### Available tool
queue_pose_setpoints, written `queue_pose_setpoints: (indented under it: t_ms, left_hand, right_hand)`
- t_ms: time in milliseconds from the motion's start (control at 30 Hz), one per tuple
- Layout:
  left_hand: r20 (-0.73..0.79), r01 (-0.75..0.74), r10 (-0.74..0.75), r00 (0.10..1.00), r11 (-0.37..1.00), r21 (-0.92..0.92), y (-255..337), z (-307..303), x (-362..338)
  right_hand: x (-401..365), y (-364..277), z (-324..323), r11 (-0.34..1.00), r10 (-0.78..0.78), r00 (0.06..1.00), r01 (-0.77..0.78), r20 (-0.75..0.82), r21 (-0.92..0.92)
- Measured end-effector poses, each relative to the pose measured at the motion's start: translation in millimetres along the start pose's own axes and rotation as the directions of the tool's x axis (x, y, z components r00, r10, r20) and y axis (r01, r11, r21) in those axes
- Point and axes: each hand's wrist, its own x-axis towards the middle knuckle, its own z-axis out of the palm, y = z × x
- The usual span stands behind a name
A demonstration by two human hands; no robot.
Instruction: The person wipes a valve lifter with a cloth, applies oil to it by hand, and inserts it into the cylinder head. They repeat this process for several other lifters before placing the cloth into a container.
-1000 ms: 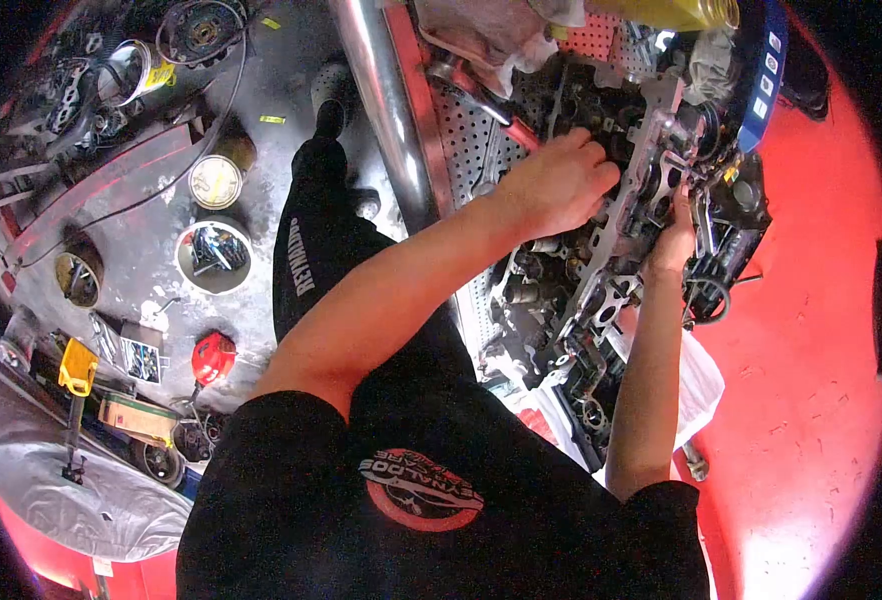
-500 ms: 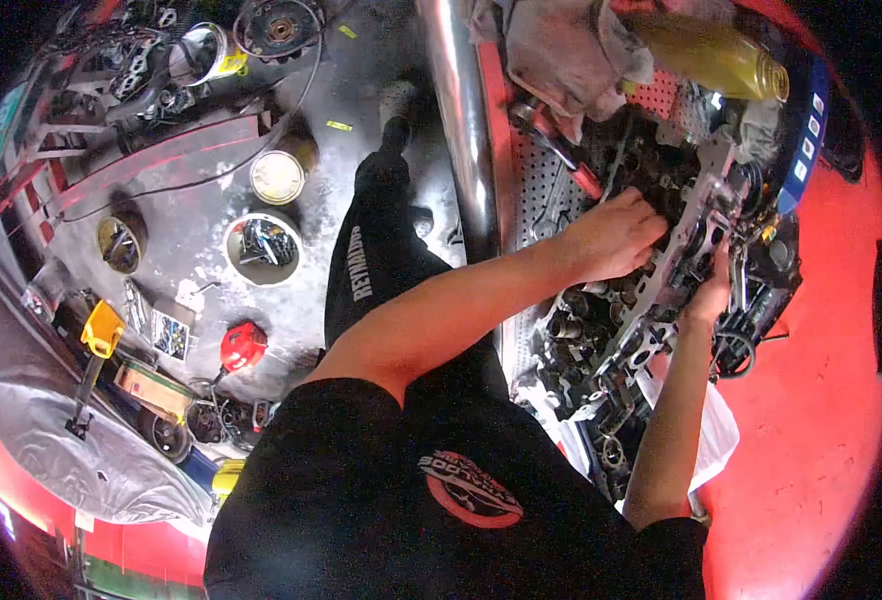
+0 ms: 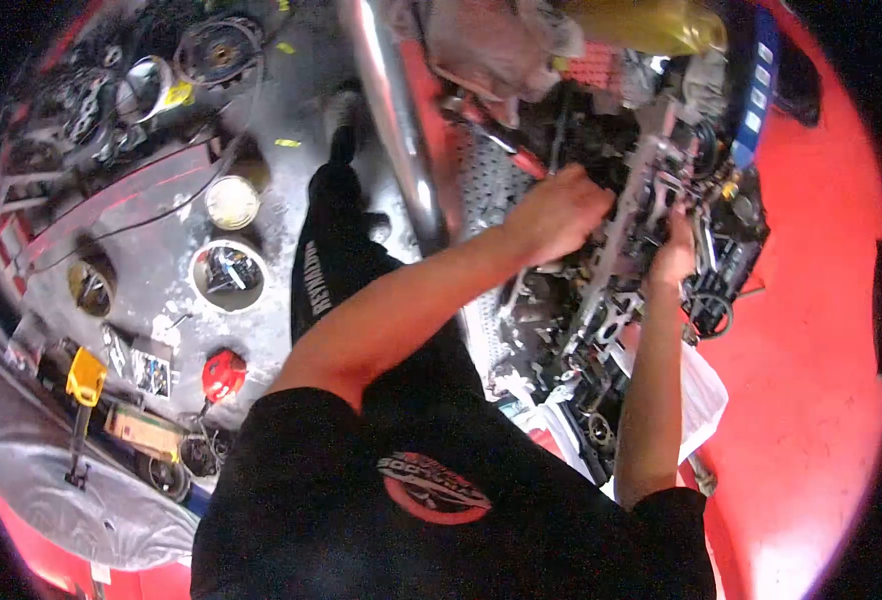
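A long silver engine part with a row of openings, which looks like a cylinder head (image 3: 616, 235), lies over other dark engine parts on the bench at the right. My left hand (image 3: 564, 215) is closed in a pinch at its near left side, and whatever the fingers hold is hidden. My right hand (image 3: 673, 248) grips the cylinder head's right side, with its fingers pointing up along the metal and partly out of sight. A red-handled tool (image 3: 523, 160) lies just beyond my left hand on the perforated metal bench top (image 3: 481, 185).
A yellow jug (image 3: 661, 25) and grey cloths (image 3: 491, 40) are at the bench's far end. A shiny metal tube (image 3: 396, 125) runs along its left edge. On the floor stand a white bucket of metal parts (image 3: 201, 290), a lidded can (image 3: 233, 203) and a red object (image 3: 225, 375).
The whole view has shifted, so the bench and floor things appear farther left and slightly higher. Both hands stay at about the same places on the engine part.
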Motion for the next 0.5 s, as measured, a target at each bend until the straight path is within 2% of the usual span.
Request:
queue_pose_setpoints:
  t_ms: [33, 67, 100, 167, 200, 233, 333, 433, 500]
  left_hand:
    - [0.038, 0.038, -0.037, 0.999, 0.998, -0.047, -3.7, -0.7, 4.2]
    - [0.087, 0.084, -0.076, 0.993, 0.992, -0.09, -4.2, -2.3, 3.7]
    - [0.169, 0.114, -0.104, 0.98, 0.992, -0.051, -1.0, -9.4, 7.0]
    - [0.06, 0.146, -0.135, 0.989, 0.955, -0.258, -7.2, -2.8, 1.4]
    - [0.004, 0.152, -0.161, 0.987, 0.923, -0.353, -13.2, -0.1, -1.7]
    - [0.102, 0.269, -0.25, 0.963, 0.862, -0.429, -18.5, -3.9, -1.9]
    - [0.191, 0.452, -0.411, 0.892, 0.787, -0.421, -13.5, -4.0, 9.4]
    - [0.204, 0.534, -0.494, 0.845, 0.776, -0.336, -13.2, 0.4, 21.9]
    - [0.202, 0.504, -0.462, 0.863, 0.789, -0.35, -15.8, 1.5, 22.4]
  right_hand:
    - [0.4, -2.1, 3.0, 0.998, -0.055, 0.999, 0.055, -0.001, -0.005]
    - [-1.6, -4.9, 3.8, 0.994, 0.057, 0.998, -0.056, -0.01, 0.096]
    - [-3.9, -7.8, 3.1, 0.999, 0.039, 0.999, -0.039, -0.008, 0.0]
    - [-9.0, -14.2, 1.1, 0.981, 0.002, 1.0, -0.004, -0.006, -0.194]
    - [-17.5, -37.5, 7.8, 0.976, 0.113, 0.994, -0.113, -0.007, -0.186]
    - [-17.8, -40.2, 8.7, 0.982, 0.134, 0.991, -0.133, 0.001, -0.136]
    - [-19.7, -40.1, 10.9, 0.986, 0.165, 0.986, -0.165, 0.009, -0.025]
    - [-17.8, -37.7, 12.1, 0.992, 0.128, 0.991, -0.129, -0.038, -0.015]
    - [-19.7, -40.1, 14.6, 0.99, 0.139, 0.988, -0.141, -0.062, -0.03]
